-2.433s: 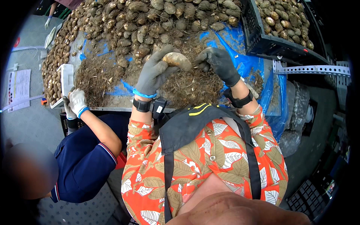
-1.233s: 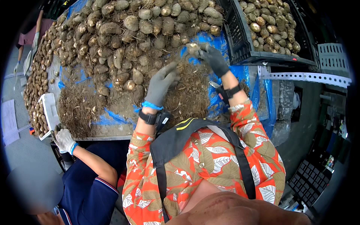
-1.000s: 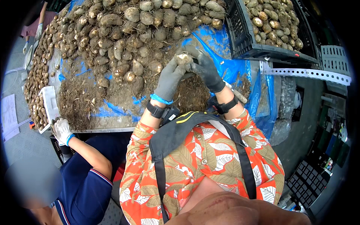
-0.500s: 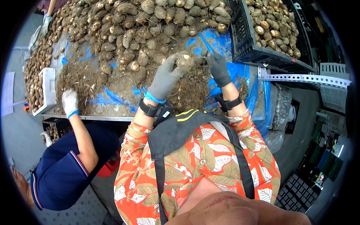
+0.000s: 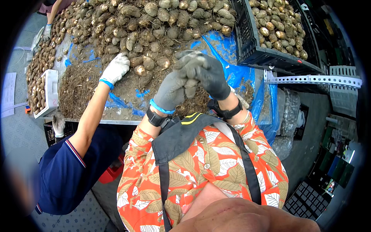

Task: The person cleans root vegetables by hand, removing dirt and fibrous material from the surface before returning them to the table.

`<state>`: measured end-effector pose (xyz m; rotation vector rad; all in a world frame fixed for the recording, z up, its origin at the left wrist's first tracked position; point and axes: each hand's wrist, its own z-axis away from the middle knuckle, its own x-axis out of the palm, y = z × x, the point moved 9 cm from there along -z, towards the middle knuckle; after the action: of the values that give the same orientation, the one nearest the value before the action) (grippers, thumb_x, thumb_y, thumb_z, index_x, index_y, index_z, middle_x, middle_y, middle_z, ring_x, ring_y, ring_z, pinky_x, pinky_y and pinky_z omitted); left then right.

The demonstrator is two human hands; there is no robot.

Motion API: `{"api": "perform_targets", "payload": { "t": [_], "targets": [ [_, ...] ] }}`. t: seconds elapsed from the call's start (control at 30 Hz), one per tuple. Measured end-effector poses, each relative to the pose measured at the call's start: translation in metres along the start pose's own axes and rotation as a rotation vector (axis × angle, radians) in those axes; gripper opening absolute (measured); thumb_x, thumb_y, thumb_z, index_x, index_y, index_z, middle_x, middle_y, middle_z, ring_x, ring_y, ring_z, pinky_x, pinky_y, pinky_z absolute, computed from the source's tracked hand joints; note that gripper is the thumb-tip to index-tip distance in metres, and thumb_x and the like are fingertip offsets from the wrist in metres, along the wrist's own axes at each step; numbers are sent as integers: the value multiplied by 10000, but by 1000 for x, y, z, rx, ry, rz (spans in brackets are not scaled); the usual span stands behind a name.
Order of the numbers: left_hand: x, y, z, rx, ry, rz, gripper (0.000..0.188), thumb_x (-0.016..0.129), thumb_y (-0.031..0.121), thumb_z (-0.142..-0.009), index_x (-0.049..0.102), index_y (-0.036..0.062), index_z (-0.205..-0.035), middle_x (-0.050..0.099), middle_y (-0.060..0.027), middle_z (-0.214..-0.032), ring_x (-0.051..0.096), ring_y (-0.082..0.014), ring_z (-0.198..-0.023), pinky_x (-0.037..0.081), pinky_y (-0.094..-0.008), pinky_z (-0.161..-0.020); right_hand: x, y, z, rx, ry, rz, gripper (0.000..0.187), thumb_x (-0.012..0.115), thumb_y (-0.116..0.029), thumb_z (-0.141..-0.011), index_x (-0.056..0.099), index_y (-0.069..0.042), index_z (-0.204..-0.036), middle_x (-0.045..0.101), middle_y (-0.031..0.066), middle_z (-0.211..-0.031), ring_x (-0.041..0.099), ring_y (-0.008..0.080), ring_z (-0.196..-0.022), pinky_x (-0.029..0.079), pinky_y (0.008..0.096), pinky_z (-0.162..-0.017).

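My left hand (image 5: pixel 169 91), in a grey glove, is closed beneath my right hand (image 5: pixel 210 75), in a darker grey glove. Their fingers overlap over the front of the table. Between them is the hairy taro that my left hand held earlier; the fingers now hide nearly all of it. A large heap of unpeeled, rooty taro (image 5: pixel 174 19) lies just beyond. A few loose taro (image 5: pixel 148 63) rest near my left hand. Stripped root fibres and soil (image 5: pixel 195 103) spread under both hands.
At the right stands a black crate (image 5: pixel 266 56) of cleaner taro, by a white perforated rail (image 5: pixel 309 79). A co-worker's white-gloved hand (image 5: pixel 117 69) reaches in at left. Another person's arm (image 5: pixel 52 13) shows far left, past a white tray (image 5: pixel 51 89). Blue plastic (image 5: pixel 230 71) covers the table.
My right hand has come in from the right and closed over my left hand and its taro. The co-worker's white-gloved hand has moved right and away, to the heap's edge.
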<state>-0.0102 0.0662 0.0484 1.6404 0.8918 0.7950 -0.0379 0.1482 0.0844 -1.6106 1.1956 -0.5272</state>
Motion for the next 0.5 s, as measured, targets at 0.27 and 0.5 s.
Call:
{"api": "perform_targets", "payload": {
  "t": [0.27,0.5],
  "targets": [
    [-43,-34,6,-279,325,537,489,575,76,-868,427,-12,-1326,576,-114,-1165,578,-152,-979,484,-264,-767,-31,102,36,399,-154,544,275,562,-262,-864,674,-84,-1041,670,110,-1074,616,292,-992,446,363,-928],
    [-61,-7,4,-62,484,-254,569,661,42,-763,491,-34,-1301,608,-121,-1176,572,-172,-1092,455,-291,-946,-14,2,-5,364,91,-53,330,657,-166,-791,665,-54,-1101,672,101,-841,631,242,-800,493,346,-742]
  ]
}}
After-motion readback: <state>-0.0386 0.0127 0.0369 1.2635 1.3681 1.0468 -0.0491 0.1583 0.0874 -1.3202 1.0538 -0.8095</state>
